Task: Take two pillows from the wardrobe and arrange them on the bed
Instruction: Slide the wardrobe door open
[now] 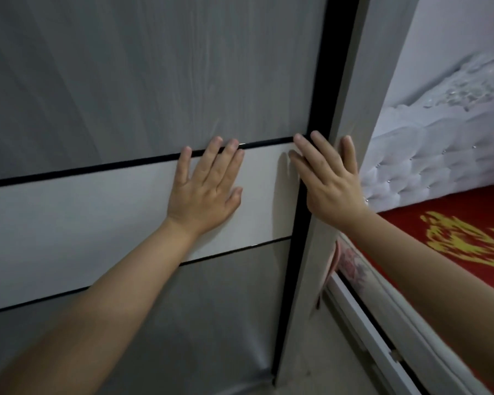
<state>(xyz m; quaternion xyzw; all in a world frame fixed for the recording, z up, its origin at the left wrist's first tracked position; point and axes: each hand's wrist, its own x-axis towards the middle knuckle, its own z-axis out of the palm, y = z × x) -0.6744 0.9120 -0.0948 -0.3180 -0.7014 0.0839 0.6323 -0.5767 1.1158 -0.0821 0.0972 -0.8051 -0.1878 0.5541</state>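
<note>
A grey wood-grain wardrobe door (143,81) fills most of the head view, with a white band (69,220) across its middle edged by black strips. My left hand (208,186) lies flat on the white band, fingers spread. My right hand (328,181) rests flat over the door's black right edge and the pale side panel (351,81), fingers apart. The door is closed, so the wardrobe's inside is hidden and no pillow shows. The bed (465,238) with a red and gold cover lies to the right.
A white tufted headboard (428,155) stands behind the bed. The bed's white side rail (377,337) runs close to the wardrobe, leaving a narrow strip of floor (320,374) between them. A pink patterned cloth (351,263) hangs at the bed's corner.
</note>
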